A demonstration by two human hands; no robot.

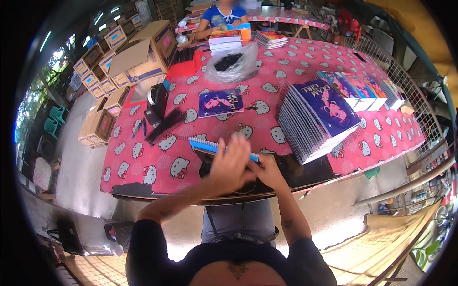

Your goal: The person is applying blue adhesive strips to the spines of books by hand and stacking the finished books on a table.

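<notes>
A spiral-bound notebook point(201, 144) with a blue cover edge stands tilted on its side near the table's front edge, its coil along the top. My right hand point(268, 172) is closed round its right end. My left hand point(232, 159) is in front of the middle of the notebook, fingers stretched upward and blurred by motion; whether it touches the coil I cannot tell. Beyond them a purple illustrated notebook cover point(220, 102) lies flat. To the right rises a tall stack of spiral notebooks point(320, 119) with the same purple cover.
Black binding coils point(164, 126) lie beside a black hole-punch-like device point(156, 102) at left. A clear plastic bag point(232, 66) holds black material. More notebook stacks point(358, 90) stand at right. Across the table sits a person in blue point(224, 19) behind piled books. Cardboard boxes point(143, 52) fill the left.
</notes>
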